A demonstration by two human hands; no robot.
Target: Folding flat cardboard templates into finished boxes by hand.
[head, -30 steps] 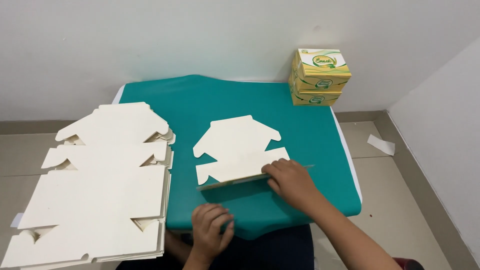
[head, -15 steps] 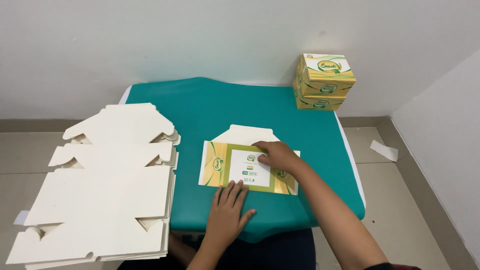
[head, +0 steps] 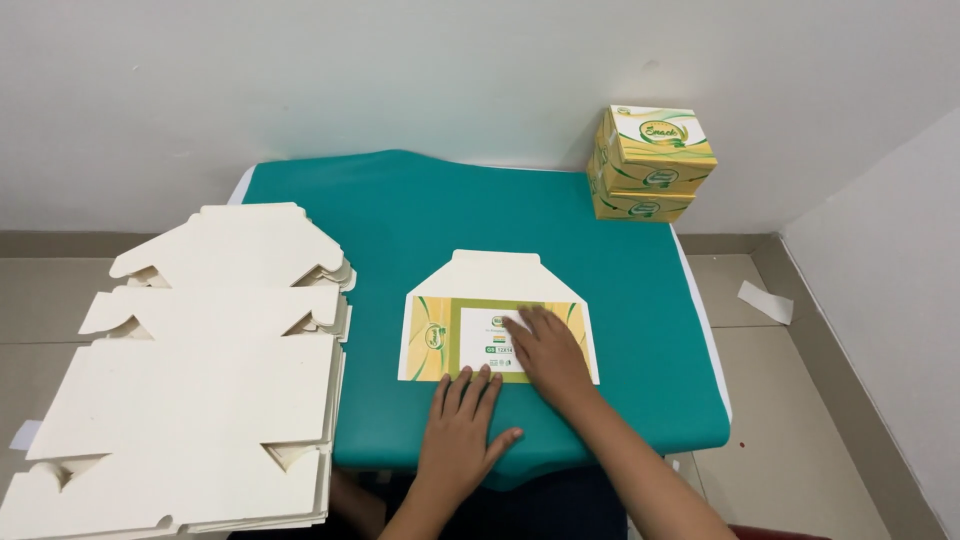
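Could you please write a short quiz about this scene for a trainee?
1. True or false: the right hand lies flat on the folded carton.
2. Where is the stack of flat blanks? A) left of the table B) right of the table
3. What stands at the far right corner of the green table?

Key: 1 true. 2 A. 3 Finished yellow boxes, stacked.

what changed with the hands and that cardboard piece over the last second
The flat carton blank had its near half folded up and over, so the printed yellow-green panel now faces up. The right hand went from gripping the fold edge to pressing flat on that panel. The left hand opened from a fist and lies flat at the near edge. The stack of blanks and finished boxes stayed put.
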